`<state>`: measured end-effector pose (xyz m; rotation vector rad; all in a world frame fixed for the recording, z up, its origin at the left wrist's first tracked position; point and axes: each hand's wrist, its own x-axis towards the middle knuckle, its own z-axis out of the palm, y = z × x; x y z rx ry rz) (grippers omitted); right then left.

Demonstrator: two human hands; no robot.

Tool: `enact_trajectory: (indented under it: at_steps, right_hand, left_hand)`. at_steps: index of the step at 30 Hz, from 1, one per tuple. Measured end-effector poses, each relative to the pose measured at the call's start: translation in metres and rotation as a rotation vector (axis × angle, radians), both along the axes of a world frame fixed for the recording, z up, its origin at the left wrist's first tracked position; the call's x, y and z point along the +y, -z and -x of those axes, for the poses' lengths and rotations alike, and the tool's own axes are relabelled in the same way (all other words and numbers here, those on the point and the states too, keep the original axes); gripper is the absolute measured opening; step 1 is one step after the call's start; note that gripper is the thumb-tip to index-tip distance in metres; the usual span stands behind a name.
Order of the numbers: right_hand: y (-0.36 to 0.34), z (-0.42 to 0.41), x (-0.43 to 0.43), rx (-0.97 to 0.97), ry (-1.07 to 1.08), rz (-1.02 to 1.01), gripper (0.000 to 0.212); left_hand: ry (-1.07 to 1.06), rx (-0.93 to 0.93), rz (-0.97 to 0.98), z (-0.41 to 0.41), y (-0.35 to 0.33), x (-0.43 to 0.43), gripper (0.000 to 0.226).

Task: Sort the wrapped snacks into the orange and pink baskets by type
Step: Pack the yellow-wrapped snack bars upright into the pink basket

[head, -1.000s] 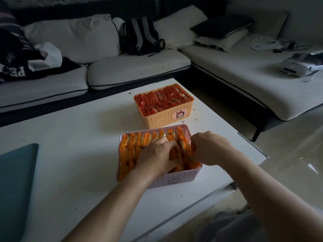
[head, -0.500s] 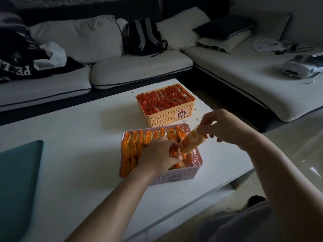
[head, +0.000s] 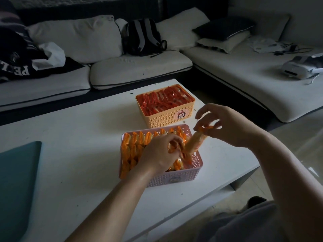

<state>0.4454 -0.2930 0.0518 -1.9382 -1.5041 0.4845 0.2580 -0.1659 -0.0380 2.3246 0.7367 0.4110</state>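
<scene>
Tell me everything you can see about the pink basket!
The pink basket is a rectangular box of what looks like plastic, with lattice-holed walls and a faint round sticker on its near side. It sits upright on the white table, just in front of the orange basket. Orange-wrapped snacks stand packed in rows inside. The left hand reaches into it; the right hand holds one snack tilted over its right rim.

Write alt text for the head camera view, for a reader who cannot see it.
A right hand pinches an orange-wrapped snack above a pink basket packed with similar snacks, while the left hand reaches into it. Behind sits an orange basket of red-wrapped snacks, on a white table.
</scene>
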Motion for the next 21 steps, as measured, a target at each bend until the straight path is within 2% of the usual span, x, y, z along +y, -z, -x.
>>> enact_trajectory:
  at_steps: [3, 5, 10, 12, 14, 17, 21]
  right_hand:
    - [0.004, 0.010, 0.006, -0.116, -0.089, 0.053, 0.036]
    - [0.009, 0.015, 0.010, -0.223, -0.110, 0.119, 0.036]
    - [0.035, 0.040, 0.019, -0.396, -0.213, 0.342, 0.033]
    - [0.043, 0.044, 0.019, -0.324, -0.271, 0.401, 0.031]
    - [0.042, 0.038, 0.018, -0.240, -0.226, 0.343, 0.029]
    - [0.042, 0.024, 0.020, -0.337, -0.111, 0.239, 0.023]
    - [0.053, 0.017, 0.029, -0.284, -0.138, 0.384, 0.020]
  left_hand:
    - [0.029, 0.061, 0.009, -0.004, -0.001, 0.001, 0.033]
    - [0.011, 0.075, -0.016, -0.006, 0.000, 0.002, 0.031]
    - [-0.147, -0.071, -0.102, -0.013, -0.003, 0.011, 0.027]
    - [-0.117, -0.007, -0.156, -0.016, -0.002, 0.017, 0.030]
    - [-0.044, 0.131, -0.222, -0.019, -0.002, 0.022, 0.039]
    - [0.061, 0.303, -0.312, -0.021, -0.001, 0.025, 0.049]
    - [0.160, 0.415, -0.327, -0.021, -0.004, 0.027, 0.042]
